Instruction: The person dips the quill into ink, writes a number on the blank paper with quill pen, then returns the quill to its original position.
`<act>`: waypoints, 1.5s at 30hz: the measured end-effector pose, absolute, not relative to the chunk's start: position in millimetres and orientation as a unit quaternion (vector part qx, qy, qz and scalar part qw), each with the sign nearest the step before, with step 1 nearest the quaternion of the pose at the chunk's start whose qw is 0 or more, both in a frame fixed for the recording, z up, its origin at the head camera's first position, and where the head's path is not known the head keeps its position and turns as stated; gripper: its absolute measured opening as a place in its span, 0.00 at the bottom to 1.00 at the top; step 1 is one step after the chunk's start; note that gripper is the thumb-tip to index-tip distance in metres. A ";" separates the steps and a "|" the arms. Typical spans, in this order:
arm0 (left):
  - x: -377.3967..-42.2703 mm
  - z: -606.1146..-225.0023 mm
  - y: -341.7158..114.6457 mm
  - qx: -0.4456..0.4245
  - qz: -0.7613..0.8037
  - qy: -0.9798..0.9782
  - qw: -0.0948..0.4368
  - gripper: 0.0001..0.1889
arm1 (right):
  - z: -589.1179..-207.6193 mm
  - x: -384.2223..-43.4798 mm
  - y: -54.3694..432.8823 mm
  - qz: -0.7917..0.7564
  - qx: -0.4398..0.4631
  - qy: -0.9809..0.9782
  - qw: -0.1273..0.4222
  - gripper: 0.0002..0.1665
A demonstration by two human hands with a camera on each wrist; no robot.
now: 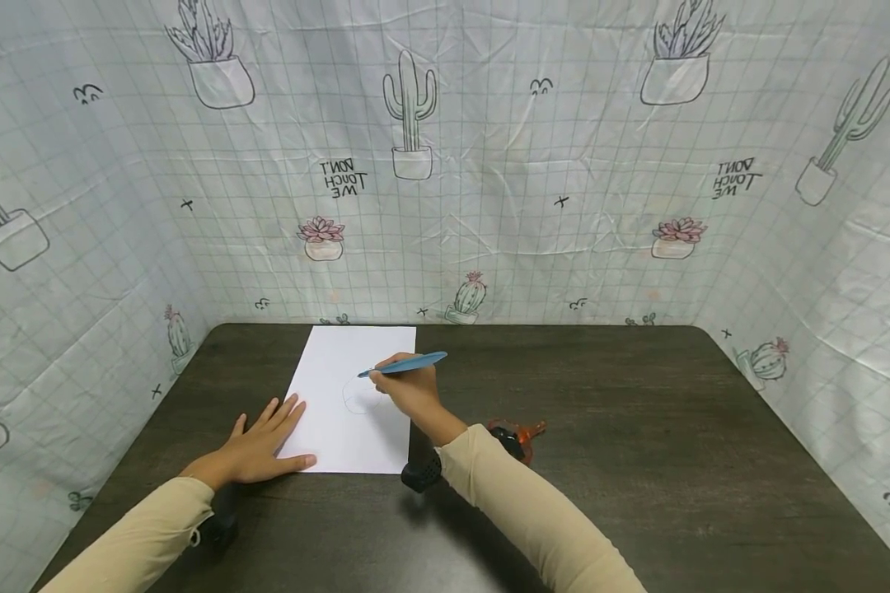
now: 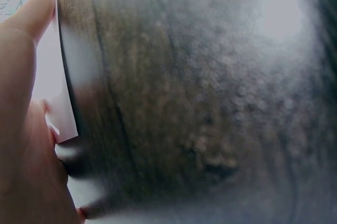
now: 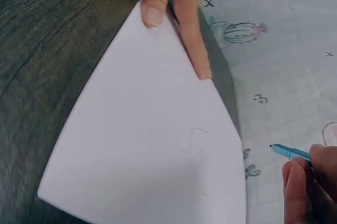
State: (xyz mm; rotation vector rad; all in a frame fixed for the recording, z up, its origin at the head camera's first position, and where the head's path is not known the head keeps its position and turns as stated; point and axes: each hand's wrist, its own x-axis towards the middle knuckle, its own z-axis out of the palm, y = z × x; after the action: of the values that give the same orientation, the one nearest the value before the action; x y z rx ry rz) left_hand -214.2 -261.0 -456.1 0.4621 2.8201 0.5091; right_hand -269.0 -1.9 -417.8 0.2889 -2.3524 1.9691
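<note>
A white sheet of paper (image 1: 319, 428) lies on the dark table, bearing a faint, thin rounded outline. My left hand (image 1: 263, 445) rests on its left edge with fingers spread; the left wrist view shows the thumb (image 2: 37, 16) on the paper near a corner. My right hand (image 1: 409, 387) pinches a blue pen (image 1: 415, 362) over the upper part of the sheet, beside the drawn outline. In the right wrist view the pen's dark tip shows against the cloth, seemingly raised off the paper.
An orange-red, see-through object (image 1: 531, 431) is on the table (image 1: 638, 461), partly hidden by my right forearm. A pale cloth (image 1: 504, 206) with cactus drawings stands behind the table and along both sides. Black devices sit at both wrists.
</note>
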 end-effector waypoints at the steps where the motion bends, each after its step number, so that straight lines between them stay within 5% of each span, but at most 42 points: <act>1: -214.0 -455.9 -260.9 0.158 0.174 0.965 0.121 0.52 | -417.0 -269.5 0.7 0.635 0.092 -0.766 0.030 0.04; 45: -213.0 -457.8 -263.4 0.165 0.179 0.964 0.110 0.51 | -409.4 -268.6 179.8 0.699 -0.027 -0.714 0.026 0.19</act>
State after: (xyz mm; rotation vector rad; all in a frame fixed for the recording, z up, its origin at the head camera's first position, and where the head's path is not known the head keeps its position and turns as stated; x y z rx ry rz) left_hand -213.0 -263.4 -457.8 0.4851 2.8315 0.5269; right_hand -268.6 179.8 -409.4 -0.0840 -2.2060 2.1608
